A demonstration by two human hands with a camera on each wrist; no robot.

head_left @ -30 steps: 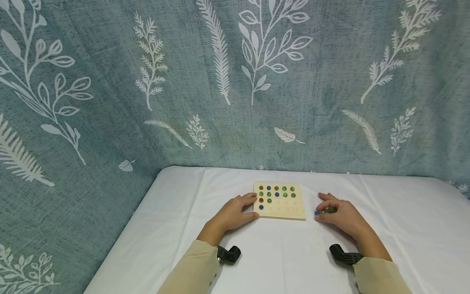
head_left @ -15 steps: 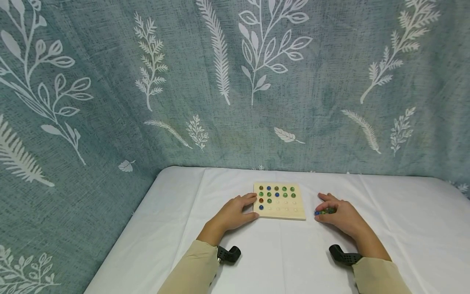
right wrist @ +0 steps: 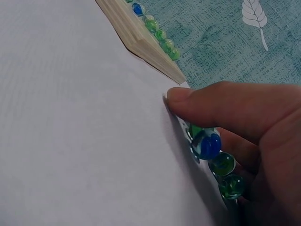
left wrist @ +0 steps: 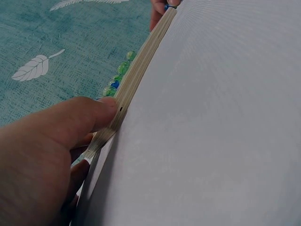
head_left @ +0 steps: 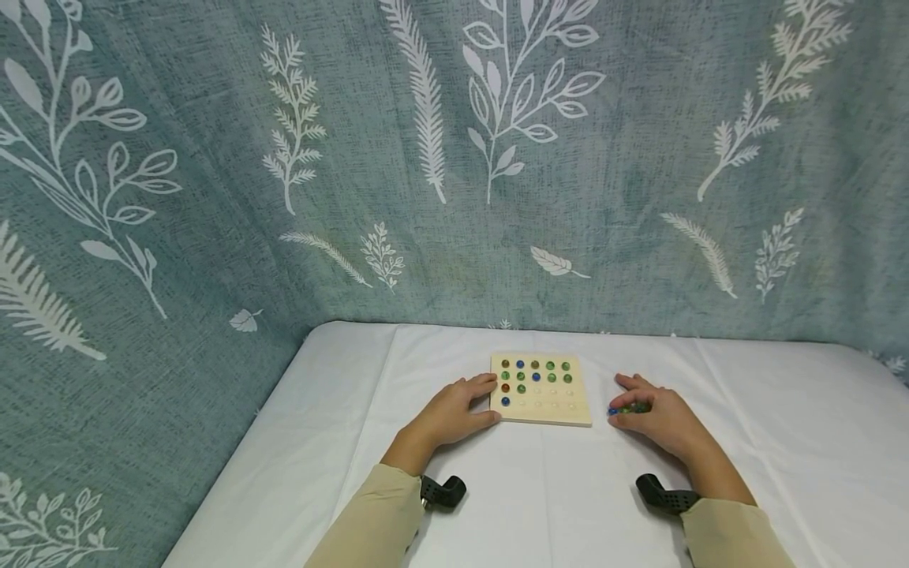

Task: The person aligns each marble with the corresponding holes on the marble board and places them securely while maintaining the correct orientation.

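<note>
A blue-green curtain printed with white leaves stands beyond the board and along its left. Below it, a white-clothed table supports the work. The pale wooden board lies flat, its long axis running left to right, between the two hands. The left hand is the nearer to it, grasping its left end, with fingers at the left edge and thumb at the near left corner. The right hand is off the board's right edge, apart from it, thumb and fingers curled around loose marbles; whether any is lifted off the cloth cannot be determined. Governing relation: these marbles lie directly right of the board, level with its near rows, a strip of cloth between. Board contents: four rows of five hollows are visible. Thirteen hold seated marbles, mostly green, others blue, amber and one red-orange; both far rows are full. Seven empty hollows occupy the right of the two near rows, three and four respectively. Of the loose marbles, at least one blue and several green show; fingers conceal the full count.
</note>
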